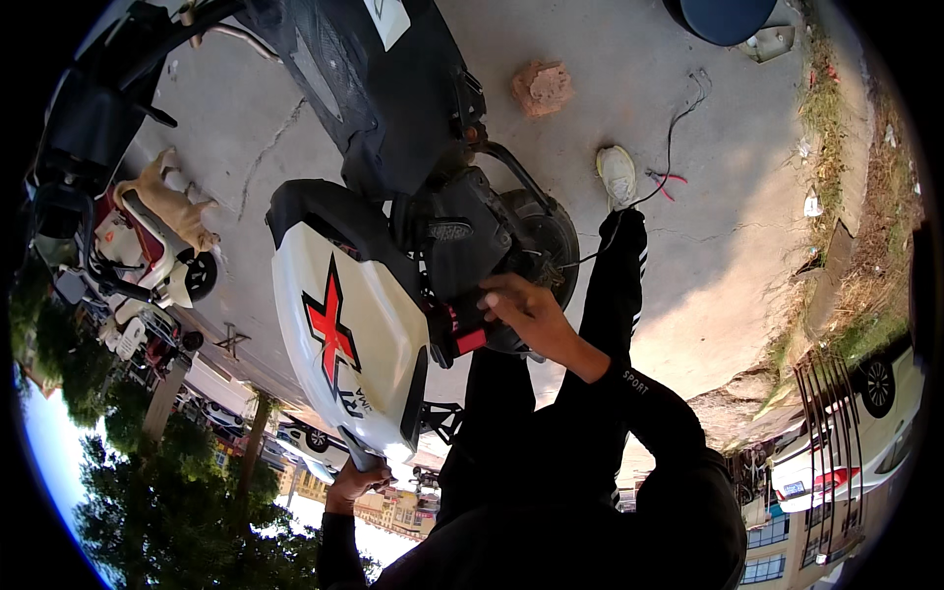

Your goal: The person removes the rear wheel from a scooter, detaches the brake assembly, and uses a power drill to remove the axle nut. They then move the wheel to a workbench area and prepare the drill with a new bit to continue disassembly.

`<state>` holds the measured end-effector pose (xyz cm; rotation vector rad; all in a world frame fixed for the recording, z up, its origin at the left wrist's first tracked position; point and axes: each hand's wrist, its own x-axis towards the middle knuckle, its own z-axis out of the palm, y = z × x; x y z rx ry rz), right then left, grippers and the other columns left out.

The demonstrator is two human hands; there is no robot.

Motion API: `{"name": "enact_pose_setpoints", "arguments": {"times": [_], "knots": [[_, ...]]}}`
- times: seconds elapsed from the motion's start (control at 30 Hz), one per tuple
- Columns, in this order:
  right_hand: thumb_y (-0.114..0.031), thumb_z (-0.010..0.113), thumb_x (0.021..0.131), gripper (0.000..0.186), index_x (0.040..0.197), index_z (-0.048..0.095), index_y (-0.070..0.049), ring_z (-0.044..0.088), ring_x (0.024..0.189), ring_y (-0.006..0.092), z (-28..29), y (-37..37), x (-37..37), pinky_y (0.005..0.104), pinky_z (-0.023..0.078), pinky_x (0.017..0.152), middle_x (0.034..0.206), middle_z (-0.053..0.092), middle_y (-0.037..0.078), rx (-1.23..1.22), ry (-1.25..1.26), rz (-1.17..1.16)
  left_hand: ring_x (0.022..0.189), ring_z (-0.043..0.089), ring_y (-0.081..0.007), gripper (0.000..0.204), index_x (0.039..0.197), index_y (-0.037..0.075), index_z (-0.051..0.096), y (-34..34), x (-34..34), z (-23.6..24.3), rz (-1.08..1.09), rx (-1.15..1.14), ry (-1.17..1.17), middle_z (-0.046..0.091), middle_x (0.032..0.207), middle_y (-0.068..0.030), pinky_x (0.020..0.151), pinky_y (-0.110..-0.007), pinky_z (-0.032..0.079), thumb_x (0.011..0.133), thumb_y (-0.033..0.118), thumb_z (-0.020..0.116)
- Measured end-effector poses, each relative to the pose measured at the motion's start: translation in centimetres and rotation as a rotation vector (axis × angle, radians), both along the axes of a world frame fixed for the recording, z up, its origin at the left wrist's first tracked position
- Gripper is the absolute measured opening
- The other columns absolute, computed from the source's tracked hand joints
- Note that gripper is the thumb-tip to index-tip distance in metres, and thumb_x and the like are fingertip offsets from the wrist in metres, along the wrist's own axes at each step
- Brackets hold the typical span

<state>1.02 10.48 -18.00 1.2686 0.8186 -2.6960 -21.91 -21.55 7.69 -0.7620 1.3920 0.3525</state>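
Two bare hands out: my left hand [358, 480], bottom, left of centre, curls closed round the grab rail [361, 453] at the scooter's tail; my right hand [531, 315], mid-frame, has fingers half bent by the dark parts near a red block [470, 341]. Cannot tell whether it pinches anything. Scooter [344, 226] stretches from lower centre to the top edge, rear wheel [556, 236] just above and right of my right hand. Judgement: close work there wants a steady machine, so best brace firmly on the rail and work with light fingertips, knuckles clear of the wheel. Black cable [672, 138] runs from beside the wheel to upper right, passing my shoe [617, 175]; I'd leave it slack, foot off it. Farther out: rough reddish lump [542, 88], upper centre; tan dog [172, 202], left side.
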Motion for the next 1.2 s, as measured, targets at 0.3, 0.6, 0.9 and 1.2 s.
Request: {"name": "enact_pose_setpoints", "arguments": {"times": [0.3,0.6,0.9,1.2], "knots": [[-0.063,0.049,0.096,0.086,0.148,0.035,0.004,0.033,0.142,0.0394,-18.7,-0.3,-6.9,0.0440,0.028,0.116,0.150,0.035,0.031,0.470,-0.391,0.029,0.056,0.058,-0.0144,0.022,0.081,0.004,0.062,3.8,-0.4,0.4,-0.172,0.022,-0.043,0.062,0.066,-0.0037,0.054,-0.029,0.045,0.076,0.007,0.083],[-0.042,0.068,0.093,0.086,0.158,0.024,-0.008,0.031,0.144,0.0252,-8.9,3.3,-15.1,0.0354,0.025,0.118,0.156,0.032,0.015,-0.306,0.330,-0.749,0.062,0.059,-0.0133,0.025,0.094,0.000,0.064,4.5,-1.4,1.8,-0.236,0.047,-0.139,0.063,0.072,-0.0043,0.055,-0.028,0.046,0.075,0.005,0.080],[-0.020,0.077,0.085,0.089,0.156,0.026,-0.001,0.029,0.145,0.0251,-8.9,3.6,-15.2,0.0352,0.022,0.119,0.156,0.031,0.018,-0.325,0.290,-0.733,0.063,0.059,-0.0170,0.022,0.094,-0.003,0.068,6.3,-1.1,2.5,-0.104,0.025,-0.114,0.065,0.072,-0.0076,0.058,-0.031,0.047,0.077,0.000,0.081],[-0.011,0.073,0.088,0.082,0.155,0.028,-0.001,0.031,0.145,0.0237,-8.2,2.0,-15.5,0.0343,0.021,0.119,0.156,0.033,0.017,-0.276,0.260,-0.719,0.074,0.065,-0.0153,0.044,0.118,0.001,0.061,3.1,-2.5,1.9,-0.245,-0.053,-0.160,0.069,0.084,-0.0057,0.064,-0.029,0.051,0.080,0.008,0.082]]}}
